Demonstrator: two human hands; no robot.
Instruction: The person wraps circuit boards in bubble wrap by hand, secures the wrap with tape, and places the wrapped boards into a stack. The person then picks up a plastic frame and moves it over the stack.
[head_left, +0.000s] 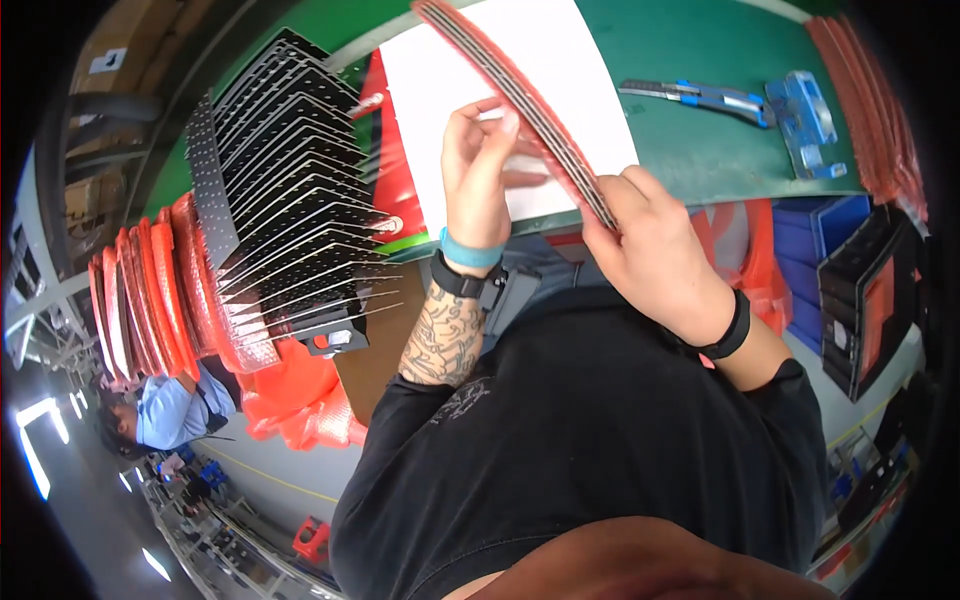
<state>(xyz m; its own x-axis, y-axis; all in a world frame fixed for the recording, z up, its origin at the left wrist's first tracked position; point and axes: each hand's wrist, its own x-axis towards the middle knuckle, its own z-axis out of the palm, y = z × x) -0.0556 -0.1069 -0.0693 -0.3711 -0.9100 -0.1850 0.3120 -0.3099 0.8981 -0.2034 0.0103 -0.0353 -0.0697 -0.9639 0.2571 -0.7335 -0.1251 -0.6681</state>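
Note:
A thin bundle of flat boards in pink-red bubble wrap (540, 130) is held edge-on and slanting, its grey board edges showing between the wrap layers. My right hand (655, 250) grips its lower end, thumb on one side and fingers on the other. Beside its left face is my left hand (480, 165), fingers apart and slightly bent; some fingertips reach the wrap, and whether they press on it is hard to see. Below the bundle lies a large white sheet (590, 60) on the green tabletop (690, 150).
At left stands a rack of upright black perforated boards (290, 170), beside several red bubble-wrapped bundles (165, 290). A blue utility knife (715, 97) and blue tape dispenser (805, 125) lie at right, near more wrapped bundles (865, 110). Another person (180, 410) is far left.

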